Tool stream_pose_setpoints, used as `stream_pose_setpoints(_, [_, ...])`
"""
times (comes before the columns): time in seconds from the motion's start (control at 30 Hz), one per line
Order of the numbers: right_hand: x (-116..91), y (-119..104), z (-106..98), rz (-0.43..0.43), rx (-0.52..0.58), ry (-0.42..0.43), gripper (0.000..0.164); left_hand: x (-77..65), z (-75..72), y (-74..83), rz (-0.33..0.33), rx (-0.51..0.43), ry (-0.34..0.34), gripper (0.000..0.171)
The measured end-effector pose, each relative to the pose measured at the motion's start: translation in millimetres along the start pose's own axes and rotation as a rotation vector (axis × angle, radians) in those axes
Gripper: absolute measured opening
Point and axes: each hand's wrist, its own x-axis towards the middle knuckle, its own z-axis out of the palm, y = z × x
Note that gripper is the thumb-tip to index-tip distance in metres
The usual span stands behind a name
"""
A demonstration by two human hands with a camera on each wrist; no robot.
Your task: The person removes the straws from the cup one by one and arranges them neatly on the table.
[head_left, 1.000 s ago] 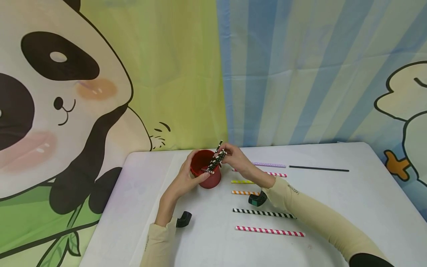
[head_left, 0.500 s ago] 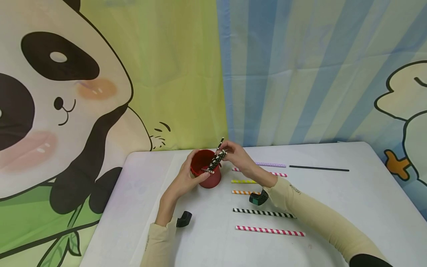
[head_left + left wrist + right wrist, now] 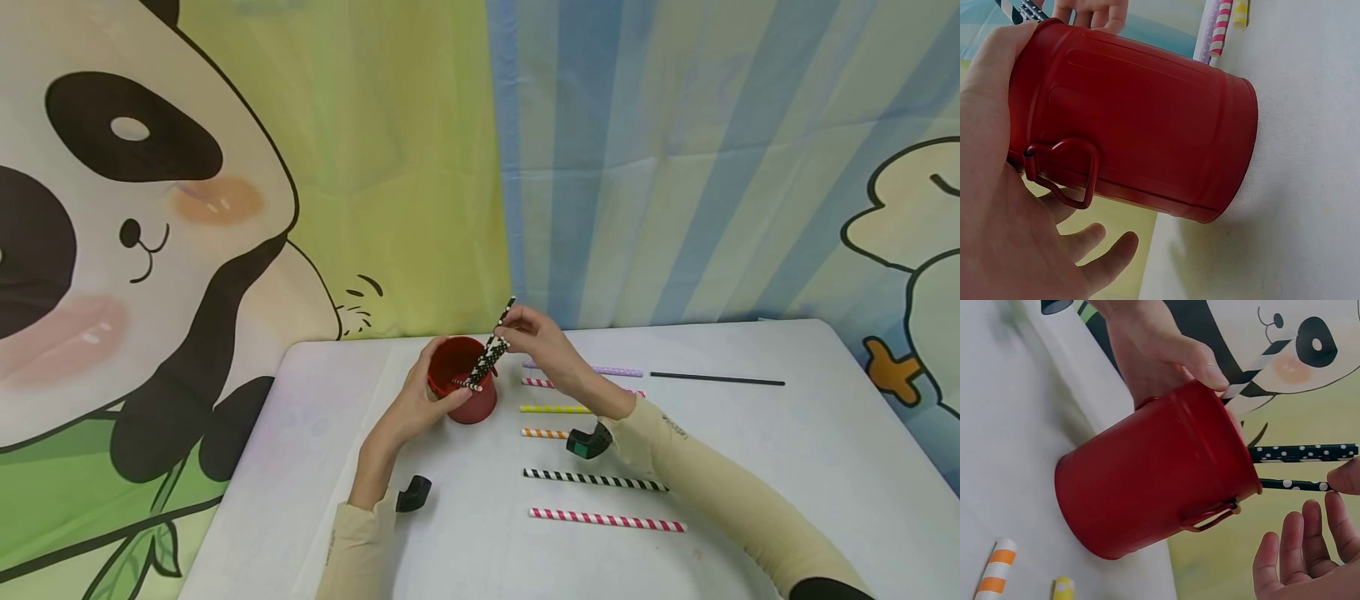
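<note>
A red metal bucket (image 3: 474,408) with small wire side handles stands tilted on the table. My left hand (image 3: 416,400) grips its rim, with the thumb along the near side and the fingers round the far side. Black paper straws with white dots (image 3: 1304,453) stick out of its mouth, along with a black-and-white striped straw (image 3: 1266,359). My right hand (image 3: 551,354) pinches the upper end of one dotted black straw (image 3: 1294,484) between thumb and forefinger. That straw's lower end is hidden inside the bucket.
Right of the bucket, loose straws lie in rows on the white table (image 3: 600,567): purple (image 3: 618,372), pink-striped (image 3: 538,382), yellow (image 3: 551,409), orange-striped (image 3: 543,433), black-striped (image 3: 592,477) and red-striped (image 3: 607,520). A thin black straw (image 3: 716,378) lies farther right.
My right hand has moved up and slightly right, drawing the pinched dotted straw farther out of the bucket. The left hand and the bucket stay put.
</note>
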Motion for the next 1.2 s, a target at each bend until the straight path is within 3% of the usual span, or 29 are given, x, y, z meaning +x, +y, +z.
stream_pose_setpoints(0.23, [-2.7, -6.5, -6.6, -0.005, 0.024, 0.01, 0.017, -0.9, -0.2, 1.7, -0.018, 0.008, 0.0, 0.089])
stream_pose_setpoints(0.87, [-11.3, -27.0, -34.4, 0.023, 0.139, 0.092, 0.01, -1.8, -0.5, 2.1, -0.011, 0.002, -0.009, 0.087])
stream_pose_setpoints(1.2, [-15.4, -32.4, -52.4, -0.029, 0.228, 0.111, 0.007, -1.6, -0.4, 1.8, 0.005, -0.023, -0.019, 0.09])
